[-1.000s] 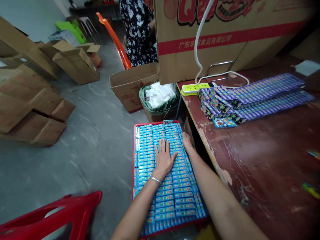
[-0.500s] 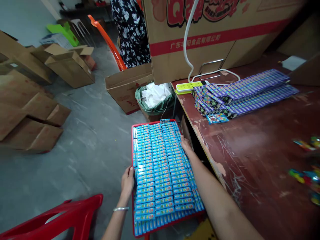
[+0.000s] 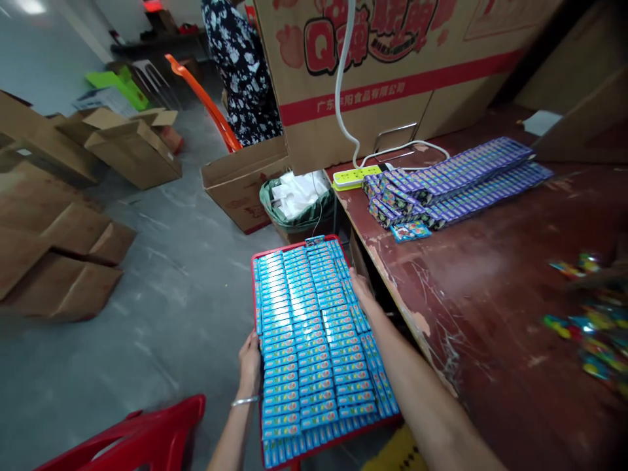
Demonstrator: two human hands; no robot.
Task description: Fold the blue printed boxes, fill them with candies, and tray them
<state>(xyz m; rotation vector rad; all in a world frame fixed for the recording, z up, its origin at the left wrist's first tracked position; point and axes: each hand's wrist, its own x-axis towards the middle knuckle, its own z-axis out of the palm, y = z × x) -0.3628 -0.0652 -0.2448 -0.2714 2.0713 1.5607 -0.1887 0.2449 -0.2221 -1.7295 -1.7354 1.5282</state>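
A red tray [image 3: 254,282] packed with rows of small blue boxes [image 3: 314,356] is in front of me, beside the table's edge. At its left rim my left hand [image 3: 250,362] is closed, a silver bangle round the wrist. My right hand [image 3: 362,288] grips the opposite rim, its fingertips partly hidden. Glare covers the boxes at the upper left. On the far rim lies one small packet [image 3: 314,241].
The brown table [image 3: 483,288] bears purple box stacks [image 3: 461,180], a yellow power strip [image 3: 357,176] and loose colourful packets [image 3: 601,347]. Beyond the tray stands a lined bin [image 3: 297,199]. A red stool [image 3: 147,435], cartons [image 3: 132,147] and a person in floral clothing [image 3: 248,72] are leftward.
My view has shifted, so the table and cartons appear further left and slightly lower. The tray has tilted a little, with glare spreading over its upper left boxes. Both hands keep their hold.
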